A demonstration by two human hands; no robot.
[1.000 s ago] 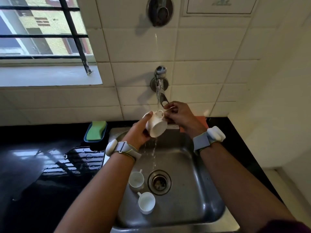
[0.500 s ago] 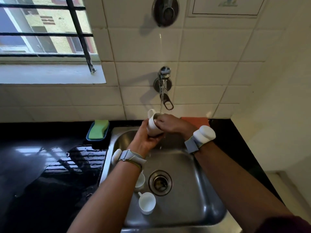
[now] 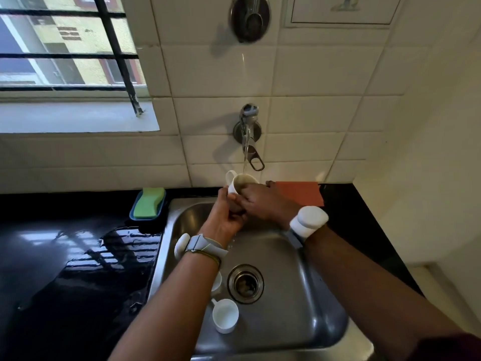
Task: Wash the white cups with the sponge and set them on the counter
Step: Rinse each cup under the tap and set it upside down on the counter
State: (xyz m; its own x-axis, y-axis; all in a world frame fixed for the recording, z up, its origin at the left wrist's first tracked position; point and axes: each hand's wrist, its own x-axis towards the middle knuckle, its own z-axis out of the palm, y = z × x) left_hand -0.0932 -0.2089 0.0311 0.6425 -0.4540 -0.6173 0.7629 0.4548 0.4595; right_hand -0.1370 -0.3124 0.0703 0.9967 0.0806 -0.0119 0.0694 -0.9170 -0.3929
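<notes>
The left hand's (image 3: 223, 217) fingers curl round the lower half of the cup (image 3: 240, 182), gripping from beneath. The right hand (image 3: 263, 201) wraps its fingers over the near side. The cup sits just above both hands at the back of the sink (image 3: 312, 295), upright, mouth up under the running tap (image 3: 248, 134), handle out to the left. The counter (image 3: 65, 269) lies on the left hand's side, so that hand looks better placed to set it down.

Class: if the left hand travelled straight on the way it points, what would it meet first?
The left hand grips the white cup; beyond that, likely the tap on the tiled wall, though depth is unclear.
</notes>
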